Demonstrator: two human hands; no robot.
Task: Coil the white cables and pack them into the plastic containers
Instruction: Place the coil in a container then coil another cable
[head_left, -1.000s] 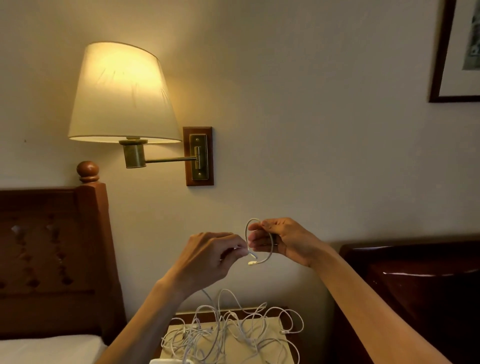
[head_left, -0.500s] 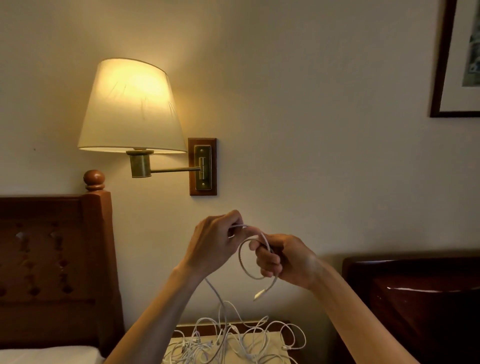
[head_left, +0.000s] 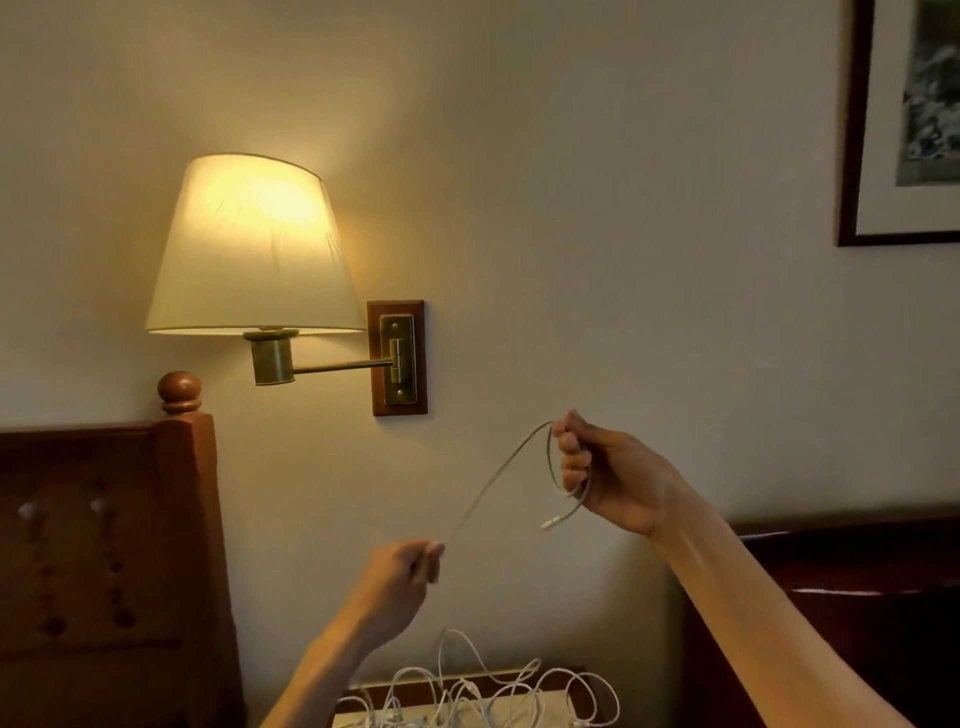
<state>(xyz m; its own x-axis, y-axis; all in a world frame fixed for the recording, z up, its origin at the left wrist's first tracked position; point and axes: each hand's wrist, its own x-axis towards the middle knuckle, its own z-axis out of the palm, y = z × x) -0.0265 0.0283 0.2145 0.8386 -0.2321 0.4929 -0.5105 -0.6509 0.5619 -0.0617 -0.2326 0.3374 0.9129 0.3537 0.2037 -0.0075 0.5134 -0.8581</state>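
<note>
— Holding what, exactly?

— One white cable (head_left: 498, 475), up in front of a bedroom wall. The right hand (head_left: 608, 475) has its fingers curled round a small loop of it, and the plug end (head_left: 549, 524) dangles just below that fist. The left hand (head_left: 402, 574) pinches the same cable lower down and to the left.

— So which way does it run?

— Taut and slanting, from the right hand down-left to the left hand. The right hand is higher and keeps the coil; the left is nearer the slack, so the next turn likely depends on the left feeding its length up toward the right.

— And the others?

— A tangle of white cables (head_left: 483, 693) lies on the bedside table (head_left: 540, 713) below, cut off by the bottom edge. No plastic container is in view. Whether the held cable joins that tangle cannot be made out; the left hand is blurred.
</note>
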